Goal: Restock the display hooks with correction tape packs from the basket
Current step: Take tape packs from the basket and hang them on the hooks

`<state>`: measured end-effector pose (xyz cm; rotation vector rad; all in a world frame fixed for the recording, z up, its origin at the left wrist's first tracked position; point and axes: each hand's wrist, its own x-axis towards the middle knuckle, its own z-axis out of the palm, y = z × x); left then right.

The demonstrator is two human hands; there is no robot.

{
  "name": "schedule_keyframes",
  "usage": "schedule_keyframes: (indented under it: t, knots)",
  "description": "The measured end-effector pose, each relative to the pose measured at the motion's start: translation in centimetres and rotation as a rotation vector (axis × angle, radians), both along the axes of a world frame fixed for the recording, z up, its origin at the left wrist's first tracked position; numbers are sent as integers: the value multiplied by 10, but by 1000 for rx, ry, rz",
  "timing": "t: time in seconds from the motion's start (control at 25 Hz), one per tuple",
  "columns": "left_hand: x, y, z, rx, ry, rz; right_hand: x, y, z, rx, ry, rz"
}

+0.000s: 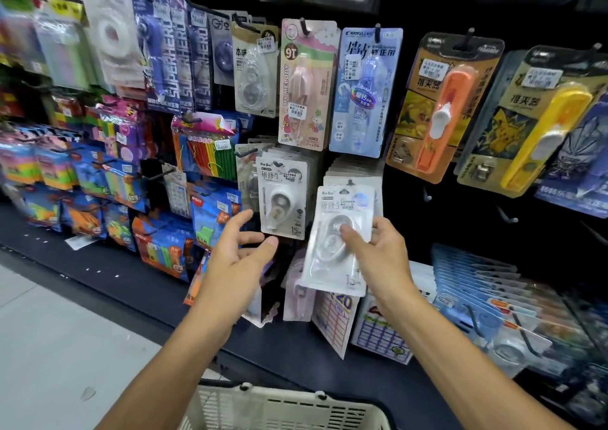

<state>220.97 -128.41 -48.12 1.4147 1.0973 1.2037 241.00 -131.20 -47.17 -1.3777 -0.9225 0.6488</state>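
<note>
Looking across the black pegboard wall [411, 199], I see it crowded with hanging blister cards, so the margin for a clumsy move is thin. The cream plastic basket [283, 410] sits low at the person's feet, its contents out of sight from here.

The white correction tape pack [339, 242] is up at the display, held in front of a row of matching packs [353, 173] with its hang hole near the tip of the hook [350, 182]; I cannot tell whether the hook has entered the hole. If it has not, letting go would drop the card onto the packs hanging below or to the floor. The card tilts a little, and a tilted hole can catch on the hook's tip and bend.

The right hand [381, 252] pinches the pack, thumb on the clear bubble and fingers behind the card. A push there could flex the card rather than slide it on.

The left hand [240, 258] hovers spread and holds nothing, just beside the neighbouring hung pack [283, 196]; a careless sweep could knock that one swinging or off its peg.
</note>
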Motion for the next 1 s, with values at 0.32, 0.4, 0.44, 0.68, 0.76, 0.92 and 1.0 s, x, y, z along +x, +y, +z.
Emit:
schedule_keyframes:
  t: [0.32, 0.4, 0.44, 0.68, 0.76, 0.92, 1.0]
  knots:
    - [-7, 5, 4, -63, -13, 51, 8, -7, -5, 51, -105, 102]
    - [-5, 3, 4, -53, -1, 54, 10, -2, -4, 59, -120, -7]
    - [-4, 2, 3, -44, 0, 50, 13, 3, -4, 20, -131, -57]
    - [-5, 3, 2, -48, 24, 42, 35, 56, -11, -150, -221, -184]
    - [-7, 6, 0, -55, 14, 47, 47, 79, -11, -225, -247, -274]
    - [-9, 15, -2, -34, 29, 46, 65, 109, -15, -330, -174, -198]
    - [-7, 15, -4, -18, 63, 26, 59, 111, -22, -343, -271, -174]
